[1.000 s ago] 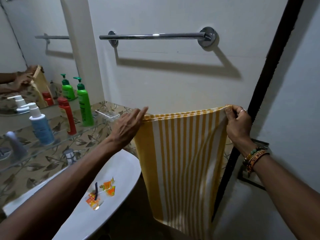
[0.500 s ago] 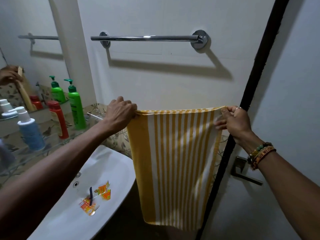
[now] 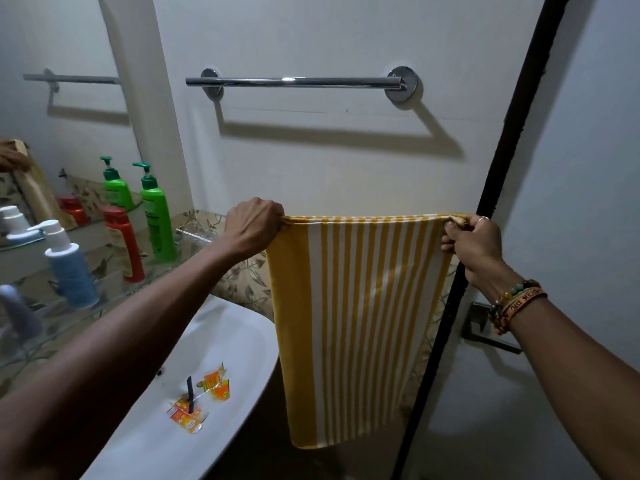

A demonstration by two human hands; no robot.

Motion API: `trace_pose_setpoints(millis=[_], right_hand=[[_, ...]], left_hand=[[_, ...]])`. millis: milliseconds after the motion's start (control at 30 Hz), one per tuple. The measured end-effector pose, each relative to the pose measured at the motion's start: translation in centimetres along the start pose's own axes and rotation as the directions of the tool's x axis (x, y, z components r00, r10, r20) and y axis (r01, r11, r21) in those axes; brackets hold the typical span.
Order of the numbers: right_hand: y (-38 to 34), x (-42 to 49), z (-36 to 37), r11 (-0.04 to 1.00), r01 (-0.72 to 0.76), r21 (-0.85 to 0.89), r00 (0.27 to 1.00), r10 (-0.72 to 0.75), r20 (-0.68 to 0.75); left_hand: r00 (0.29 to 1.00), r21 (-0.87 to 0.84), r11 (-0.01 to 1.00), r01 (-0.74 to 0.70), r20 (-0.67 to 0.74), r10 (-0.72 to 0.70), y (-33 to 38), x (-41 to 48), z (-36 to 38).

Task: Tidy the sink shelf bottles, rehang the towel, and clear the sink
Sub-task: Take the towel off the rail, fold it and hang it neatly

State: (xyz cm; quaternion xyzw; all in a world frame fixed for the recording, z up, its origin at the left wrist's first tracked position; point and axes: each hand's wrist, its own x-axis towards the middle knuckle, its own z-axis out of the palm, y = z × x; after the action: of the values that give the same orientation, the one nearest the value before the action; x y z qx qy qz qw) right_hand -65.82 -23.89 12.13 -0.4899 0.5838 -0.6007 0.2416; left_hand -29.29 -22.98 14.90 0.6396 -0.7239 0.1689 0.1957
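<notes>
We see a small bathroom with plain white walls. On the wall in front, a chrome towel bar (image 3: 294, 82) sits between 2 round mounts, and its shadow falls on the wall below it.

The towel (image 3: 353, 323), yellow with white stripes, is in the air well below the bar and does not touch it. It hangs flat in front of the wall. The left hand (image 3: 254, 225) grips the top left corner with curled fingers. The right hand (image 3: 472, 245) pinches the top right corner between thumb and fingers, so the upper edge is stretched almost level between the 2 hands. The right wrist carries bracelets (image 3: 516, 299).

At the lower left is the white sink (image 3: 242, 334). In its basin lie torn orange wrappers (image 3: 214, 382) and a short dark stick (image 3: 189, 393); what this stick is we cannot tell. Above the sink a glass shelf (image 3: 114, 301) carries 3 bottles in a row: a blue bottle (image 3: 71, 271) with a white pump, a red bottle (image 3: 124, 244) and a green bottle (image 3: 157, 220). The mirror (image 3: 52, 126) behind them repeats the bottles. Beige tiles (image 3: 242, 282) with a leaf pattern cover the wall behind the sink. At the right a black door frame (image 3: 512, 133) runs from top to bottom, and a metal door handle (image 3: 479, 320) is just behind the right wrist.
</notes>
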Motion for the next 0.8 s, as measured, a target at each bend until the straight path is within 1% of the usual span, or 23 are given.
trace_pose_setpoints(millis=[67,133,200,233,333,400,467,567,633,700,733,767,800], right_hand=[[-0.4,-0.5,-0.2,0.991,0.036,-0.131,0.999,-0.041,-0.033],[-0.7,-1.1,-0.4,0.964,0.091,-0.252,0.991,-0.113,-0.074],[-1.1,-1.6,-0.6,0.938,0.121,-0.325,0.982,-0.161,-0.099],[-1.2,-1.8,-0.6,0.935,0.119,-0.335,0.981,-0.163,-0.105],[-1.6,-2.5,-0.6,0.959,0.061,-0.278,0.981,-0.109,-0.162],[-1.7,-2.8,-0.6,0.986,0.014,-0.167,0.985,-0.042,-0.166],[-1.7,-2.8,-0.3,0.998,-0.010,-0.059,0.989,0.001,-0.147],[-2.0,-2.5,0.1,0.999,0.032,0.002,0.988,-0.032,-0.152],[-2.4,-2.1,0.4,0.996,0.086,-0.012,0.979,-0.086,-0.182],[-2.7,-1.5,0.6,0.990,0.134,-0.048,0.965,-0.141,-0.222],[-2.8,-1.1,0.7,0.988,0.146,-0.051,0.959,-0.154,-0.239],[-2.8,-0.7,0.7,0.987,0.150,-0.056,0.954,-0.160,-0.253],[-2.8,-0.3,0.8,0.987,0.147,-0.061,0.952,-0.158,-0.263]], left_hand=[[0.999,0.046,0.998,-0.052,0.013,0.051,-0.1,-0.3,-0.5],[0.998,0.051,0.996,-0.068,-0.010,0.069,-0.3,-0.5,-0.9],[0.996,0.090,0.992,-0.090,-0.022,0.092,-0.4,-0.7,-1.1],[0.994,0.122,0.987,-0.106,-0.011,0.108,-0.4,-0.8,-1.1],[0.984,0.236,0.957,-0.168,-0.021,0.178,0.0,-1.2,-1.1],[0.980,0.309,0.935,-0.174,-0.036,0.194,0.4,-1.4,-1.0],[0.985,0.341,0.928,-0.149,-0.027,0.168,0.9,-1.0,-0.8],[0.995,0.363,0.928,-0.081,-0.016,0.094,1.5,0.4,-0.7],[0.997,0.377,0.924,-0.060,-0.014,0.071,2.1,1.5,-0.9],[0.998,0.334,0.942,-0.037,-0.029,0.050,2.5,2.4,-0.9],[0.999,0.267,0.964,0.001,-0.043,0.011,2.6,2.8,-0.8],[0.998,0.151,0.987,0.056,-0.040,-0.051,2.5,3.4,-0.6],[0.989,-0.051,0.988,0.147,0.010,-0.146,2.4,4.0,-0.6]])
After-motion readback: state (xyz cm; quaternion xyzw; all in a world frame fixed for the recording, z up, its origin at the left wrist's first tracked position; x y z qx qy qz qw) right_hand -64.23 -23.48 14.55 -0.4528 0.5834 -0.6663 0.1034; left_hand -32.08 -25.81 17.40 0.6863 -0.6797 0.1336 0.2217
